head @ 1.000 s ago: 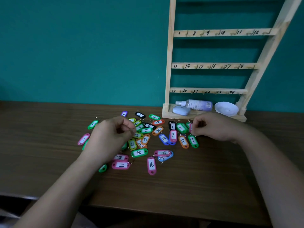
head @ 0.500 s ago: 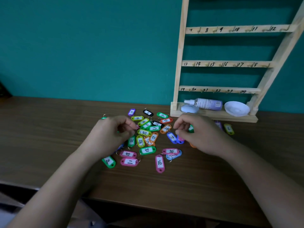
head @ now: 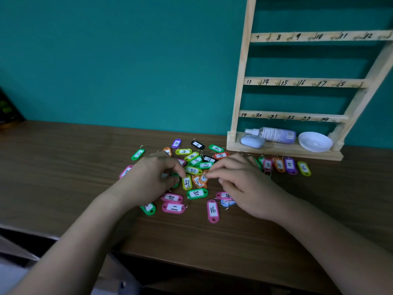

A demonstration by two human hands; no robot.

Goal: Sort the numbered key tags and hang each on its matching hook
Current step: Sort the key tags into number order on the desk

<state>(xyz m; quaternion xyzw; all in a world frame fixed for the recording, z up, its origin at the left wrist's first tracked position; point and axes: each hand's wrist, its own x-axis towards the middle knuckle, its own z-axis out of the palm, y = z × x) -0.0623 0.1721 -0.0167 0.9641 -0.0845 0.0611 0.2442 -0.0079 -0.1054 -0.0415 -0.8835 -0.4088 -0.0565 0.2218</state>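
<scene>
While the teal wall (head: 127, 60) is closing off the back, the wooden table (head: 53, 177) is stretching bare to the left and along its near edge. The rack (head: 240, 81) is standing back right, its rails reading 7–12, 13–18 and 19–24. The key tags (head: 196, 193) are lying heaped mid-table, with 3, 4, 5 and 6 in a row before the rack. The left hand (head: 148, 179) and right hand (head: 240, 184) are curling fingertips onto the heap; whether either is pinching a tag cannot be told.
</scene>
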